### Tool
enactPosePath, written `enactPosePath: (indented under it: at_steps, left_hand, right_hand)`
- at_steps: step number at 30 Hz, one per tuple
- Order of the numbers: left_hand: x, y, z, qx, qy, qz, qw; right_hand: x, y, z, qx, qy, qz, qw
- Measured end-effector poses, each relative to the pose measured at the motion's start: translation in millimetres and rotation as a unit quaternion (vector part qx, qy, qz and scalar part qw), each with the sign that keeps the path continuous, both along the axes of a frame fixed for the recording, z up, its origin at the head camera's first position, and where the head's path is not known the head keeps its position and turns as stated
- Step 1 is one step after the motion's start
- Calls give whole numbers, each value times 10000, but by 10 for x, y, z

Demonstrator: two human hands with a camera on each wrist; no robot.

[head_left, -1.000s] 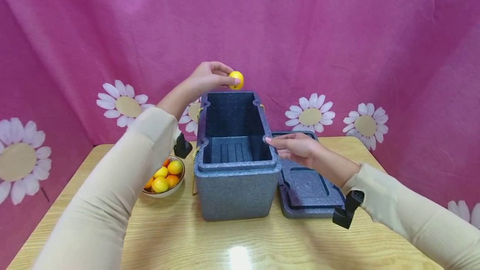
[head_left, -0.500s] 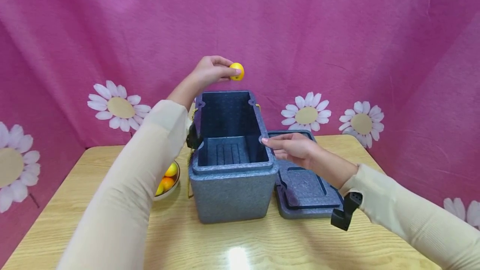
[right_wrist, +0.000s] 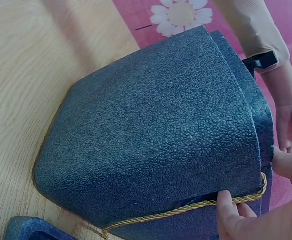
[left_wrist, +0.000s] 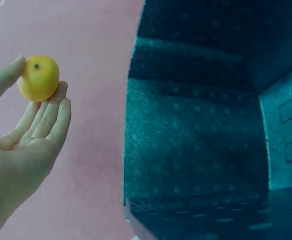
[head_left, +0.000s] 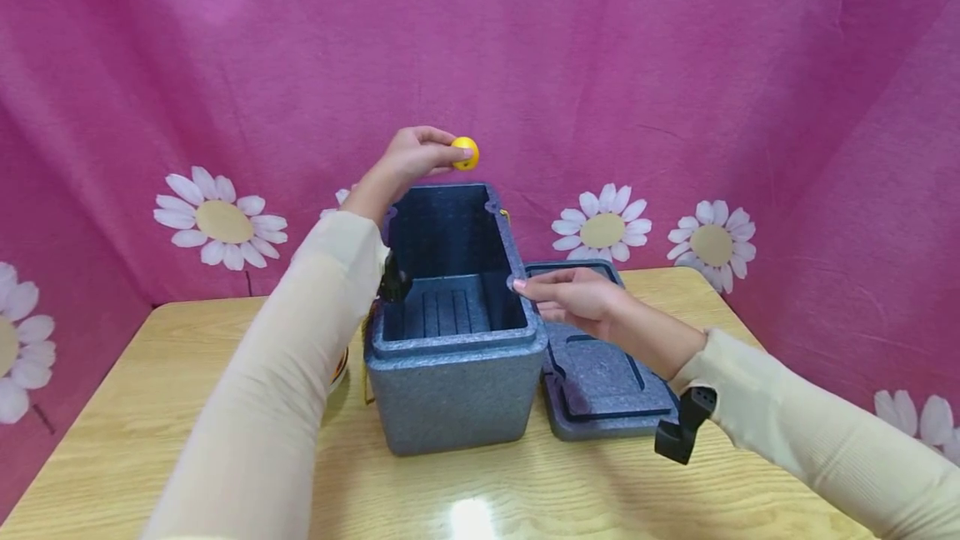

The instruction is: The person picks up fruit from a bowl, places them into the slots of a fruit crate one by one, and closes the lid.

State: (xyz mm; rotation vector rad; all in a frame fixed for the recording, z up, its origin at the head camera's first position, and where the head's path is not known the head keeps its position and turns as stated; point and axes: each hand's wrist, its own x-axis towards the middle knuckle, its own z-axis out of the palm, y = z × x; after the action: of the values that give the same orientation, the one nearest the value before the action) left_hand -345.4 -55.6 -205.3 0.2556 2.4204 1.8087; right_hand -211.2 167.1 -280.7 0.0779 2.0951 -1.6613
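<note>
My left hand (head_left: 416,155) holds a small round yellow citrus fruit (head_left: 466,153) above the far end of an open dark grey foam box (head_left: 457,398). In the left wrist view the thumb and fingertips pinch the fruit (left_wrist: 39,80) at its sides, and a green stem spot shows on it. The box's deep inside (left_wrist: 195,135) lies to the right of that hand. My right hand (head_left: 577,298) grips the box's right wall near the front. Its thumb lies at the rim, and its fingers touch the outside beside a twisted yellow rope (right_wrist: 185,209).
A dark foam lid (head_left: 611,373) lies on the wooden table (head_left: 225,390) at the box's right. On the left, a fruit bowl (head_left: 341,373) is mostly hidden behind my left sleeve. A pink flowered curtain (head_left: 600,65) hangs behind.
The head view has turned slightly right. My left hand rose a little and came down again with the citrus fruit, and its sleeve now covers most of the bowl. My right hand keeps its grip.
</note>
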Motion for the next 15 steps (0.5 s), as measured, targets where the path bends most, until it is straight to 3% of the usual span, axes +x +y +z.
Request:
enactPosePath:
  at_steps: [11,15]
  left_hand:
    - [-8,-17,-98,-161,-42,92,9998]
    - [12,-10,-110,-463,67,69,9989]
  right_hand:
    - [21,-19,12,-43,8,-11,10000]
    - [26,-25,20,-68,-3,6,10000]
